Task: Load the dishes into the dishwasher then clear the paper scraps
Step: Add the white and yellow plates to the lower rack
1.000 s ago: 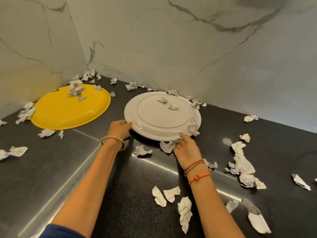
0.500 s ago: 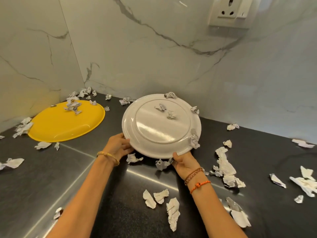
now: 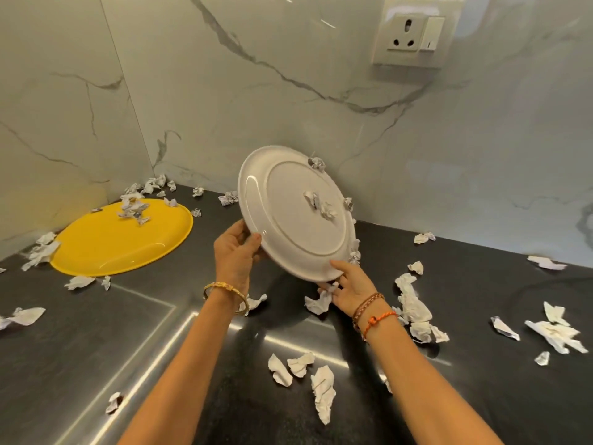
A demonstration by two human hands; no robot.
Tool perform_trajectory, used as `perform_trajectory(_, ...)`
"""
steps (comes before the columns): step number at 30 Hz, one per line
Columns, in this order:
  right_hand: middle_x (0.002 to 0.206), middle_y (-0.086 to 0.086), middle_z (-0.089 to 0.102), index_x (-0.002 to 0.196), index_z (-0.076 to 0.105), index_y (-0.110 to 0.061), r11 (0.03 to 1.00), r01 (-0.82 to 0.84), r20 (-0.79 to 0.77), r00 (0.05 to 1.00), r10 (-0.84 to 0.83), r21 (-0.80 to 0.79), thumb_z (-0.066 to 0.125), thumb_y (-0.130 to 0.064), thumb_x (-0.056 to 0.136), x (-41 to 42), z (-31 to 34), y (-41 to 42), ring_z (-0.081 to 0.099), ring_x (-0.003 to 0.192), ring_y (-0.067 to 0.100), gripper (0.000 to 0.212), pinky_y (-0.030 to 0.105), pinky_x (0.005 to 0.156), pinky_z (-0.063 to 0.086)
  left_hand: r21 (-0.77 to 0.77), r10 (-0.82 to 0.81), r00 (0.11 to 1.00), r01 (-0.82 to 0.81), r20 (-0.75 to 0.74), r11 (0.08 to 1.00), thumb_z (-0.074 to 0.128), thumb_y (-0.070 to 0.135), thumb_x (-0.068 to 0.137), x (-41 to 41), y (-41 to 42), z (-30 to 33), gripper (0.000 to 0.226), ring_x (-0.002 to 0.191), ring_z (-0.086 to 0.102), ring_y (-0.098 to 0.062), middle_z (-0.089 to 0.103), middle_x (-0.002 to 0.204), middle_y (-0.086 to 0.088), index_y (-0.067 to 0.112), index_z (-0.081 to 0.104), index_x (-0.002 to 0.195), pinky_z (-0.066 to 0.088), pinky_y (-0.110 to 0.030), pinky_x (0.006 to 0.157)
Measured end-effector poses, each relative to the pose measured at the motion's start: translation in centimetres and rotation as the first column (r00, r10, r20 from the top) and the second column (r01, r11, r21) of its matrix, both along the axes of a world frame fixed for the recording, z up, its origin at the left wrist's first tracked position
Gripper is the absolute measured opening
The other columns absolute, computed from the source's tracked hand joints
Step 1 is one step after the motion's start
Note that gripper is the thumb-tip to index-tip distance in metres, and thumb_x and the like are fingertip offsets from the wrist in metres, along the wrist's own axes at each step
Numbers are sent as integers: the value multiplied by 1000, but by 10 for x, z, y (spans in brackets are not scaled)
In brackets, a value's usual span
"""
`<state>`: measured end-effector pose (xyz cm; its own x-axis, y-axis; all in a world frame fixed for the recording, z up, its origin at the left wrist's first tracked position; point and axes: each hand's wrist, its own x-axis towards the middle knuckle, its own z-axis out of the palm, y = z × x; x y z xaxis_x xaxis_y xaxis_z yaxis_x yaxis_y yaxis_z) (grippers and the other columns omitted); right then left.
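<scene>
Both grips, left hand (image 3: 236, 255) and right hand (image 3: 351, 285), grasping white plate (image 3: 288, 226), steeply tilted, face toward camera.

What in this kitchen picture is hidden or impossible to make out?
- Dishwasher: nowhere in the head view.
- Underside of the tilted white plate: faces away.
- Left hand fingers: behind the plate's rim.
- Print on the paper scraps: too small.
- Countertop beneath the yellow plate: covered.

Glossy white ceramic-looking plate (image 3: 288, 220), crumpled paper scraps (image 3: 322, 388), polished dark stone counter (image 3: 80, 348), glossy marble wall (image 3: 321, 75)
</scene>
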<state>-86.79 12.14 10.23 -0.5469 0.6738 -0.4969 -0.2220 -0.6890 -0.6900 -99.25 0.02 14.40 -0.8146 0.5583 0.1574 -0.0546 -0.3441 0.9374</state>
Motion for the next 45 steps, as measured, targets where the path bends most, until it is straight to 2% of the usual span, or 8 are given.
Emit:
perform_trajectory(8, 95, 10, 52, 131, 41, -16, 981, -153, 157, 978, 134, 117, 58, -43, 84, -11, 22, 9, 52, 83, 25, 57, 34, 68, 45, 25, 261, 790, -298, -555, 954, 46, -4, 88, 18, 8, 30, 38, 76, 56, -21, 62, 92, 1, 16, 59, 117, 52, -40, 76)
perform_trajectory(11, 119, 11, 53, 136, 38, -18, 985, -139, 176, 977, 120, 104, 60, -52, 80, -6, 29, 18, 52, 107, 30, 70, 51, 101, 32, 63, 384, 765, -413, -517, 908, 41, -5, 91, 29, 8, 39, 38, 97, 54, -8, 59, 111, 2, 4, 55, 125, 47, -23, 89)
perform_trajectory(17, 104, 5, 61, 96, 58, -18, 958, 116, 154, 975, -160, 262, 67, -33, 79, 44, 55, 26, 58, 90, 23, 24, 39, 79, 50, 156, 502, 822, -478, -270, 865, 39, -8, 89, 37, 8, 71, 39, 93, 55, 2, 59, 108, 6, 3, 59, 120, 43, -4, 82)
perform_trajectory(21, 98, 11, 66, 102, 61, -8, 810, 357, 141, 874, -466, 464, 69, -28, 80, 103, 59, 11, 62, 79, 21, 30, 34, 73, 53, 67, 161, 984, -156, -77, 985, 39, -7, 87, 46, 17, 83, 36, 62, 56, -1, 65, 69, 10, 15, 67, 91, 49, -13, 60)
perform_trajectory(25, 79, 5, 64, 91, 64, -4, 662, 550, 179, 684, -707, 510, 67, -24, 82, 176, 66, -20, 59, 67, 15, 22, 24, 59, 50, -10, -278, 955, 280, 104, 960, 45, 7, 92, 85, 30, 91, 28, 49, 50, -4, 56, 50, 11, 19, 55, 68, 42, -16, 48)
perform_trajectory(40, 110, 3, 53, 122, 55, 0, 46, 898, 88, 8, -996, 438, 52, -17, 93, 526, 8, -263, 47, 102, 16, 34, 22, 84, 37, -53, -897, 398, 917, 193, 396, 54, 11, 83, 442, -55, 64, 25, 66, 52, -17, 55, 69, -2, 20, 58, 60, 41, -25, 58)
perform_trajectory(43, 102, 7, 56, 100, 63, -10, -87, 881, 158, -179, -971, 465, 58, -23, 87, 588, -10, -330, 50, 96, 18, 19, 29, 83, 41, -90, -932, 274, 961, 238, 260, 54, 6, 83, 521, -89, 48, 20, 56, 54, -13, 55, 64, -1, 15, 57, 65, 45, -19, 53)
perform_trajectory(45, 93, 3, 55, 79, 55, -32, 20, 866, 306, -155, -939, 499, 53, -32, 84, 632, -32, -368, 52, 85, 10, 5, 26, 85, 41, -132, -943, 200, 976, 264, 170, 55, 4, 83, 563, -108, 38, 18, 56, 55, -11, 56, 62, 1, 14, 59, 68, 45, -18, 53)
